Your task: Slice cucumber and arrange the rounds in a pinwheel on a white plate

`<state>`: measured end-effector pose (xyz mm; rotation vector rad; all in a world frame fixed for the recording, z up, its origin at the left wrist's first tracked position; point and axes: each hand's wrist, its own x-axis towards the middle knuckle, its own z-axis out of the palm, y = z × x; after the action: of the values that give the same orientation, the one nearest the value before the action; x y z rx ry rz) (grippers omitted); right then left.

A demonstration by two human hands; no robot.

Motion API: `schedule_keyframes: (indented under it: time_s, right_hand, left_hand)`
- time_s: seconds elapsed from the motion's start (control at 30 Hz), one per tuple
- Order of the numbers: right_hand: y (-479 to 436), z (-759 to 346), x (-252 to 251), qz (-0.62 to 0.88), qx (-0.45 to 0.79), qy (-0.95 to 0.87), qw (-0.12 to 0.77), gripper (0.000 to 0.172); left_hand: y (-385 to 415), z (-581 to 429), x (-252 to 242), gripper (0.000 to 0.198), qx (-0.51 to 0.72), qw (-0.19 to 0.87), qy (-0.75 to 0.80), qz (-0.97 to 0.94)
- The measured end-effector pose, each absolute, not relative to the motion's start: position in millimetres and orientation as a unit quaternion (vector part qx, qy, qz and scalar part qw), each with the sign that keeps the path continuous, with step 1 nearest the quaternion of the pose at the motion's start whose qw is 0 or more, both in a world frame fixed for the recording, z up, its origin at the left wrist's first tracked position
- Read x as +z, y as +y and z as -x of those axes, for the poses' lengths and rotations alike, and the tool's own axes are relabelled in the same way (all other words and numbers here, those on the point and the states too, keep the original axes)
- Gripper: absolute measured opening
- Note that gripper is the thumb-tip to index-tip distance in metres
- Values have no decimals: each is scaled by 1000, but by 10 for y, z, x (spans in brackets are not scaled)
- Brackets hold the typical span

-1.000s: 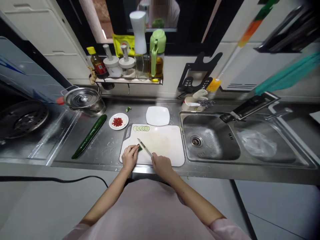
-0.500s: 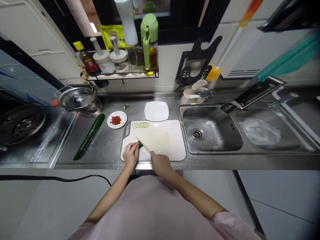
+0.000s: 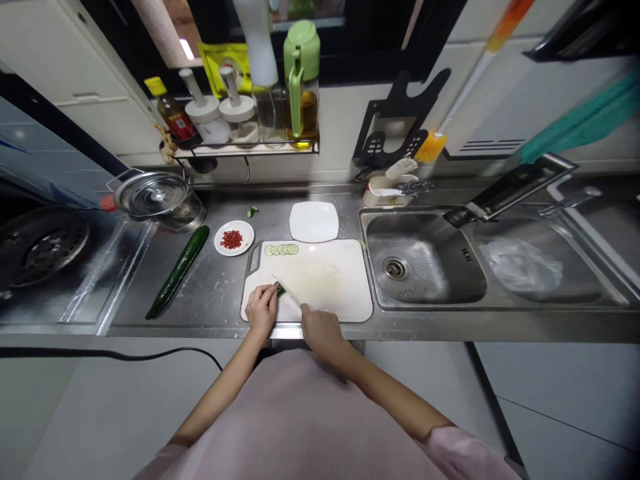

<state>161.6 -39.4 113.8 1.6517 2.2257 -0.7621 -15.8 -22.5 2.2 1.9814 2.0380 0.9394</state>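
Note:
My left hand (image 3: 261,309) is curled over a short green cucumber piece (image 3: 281,290) at the near left of the white cutting board (image 3: 330,280), pinning it down. My right hand (image 3: 321,329) is closed on a knife (image 3: 289,295) whose blade lies against the cucumber piece. Several thin cucumber slices (image 3: 281,250) lie in a row along the board's far left edge.
A whole cucumber (image 3: 178,271) lies on the steel counter to the left, beside a small plate of red bits (image 3: 234,239). A white square plate (image 3: 314,221) sits behind the board. A lidded pot (image 3: 156,199) stands far left, a sink (image 3: 423,267) to the right, bottles on a shelf (image 3: 245,148).
The view tilted downward and nearer over the second. Both hands stay at the board's near left with the knife at the cucumber piece; the blade sits lower against it than before.

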Motion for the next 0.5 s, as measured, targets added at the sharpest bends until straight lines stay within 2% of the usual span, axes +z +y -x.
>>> schedule_keyframes:
  time_s: [0.5]
  right_hand:
    - [-434,-1565,1108,-566,-253,772,137,27]
  left_hand:
    - [-217,164,14,21,322,51,670,-667]
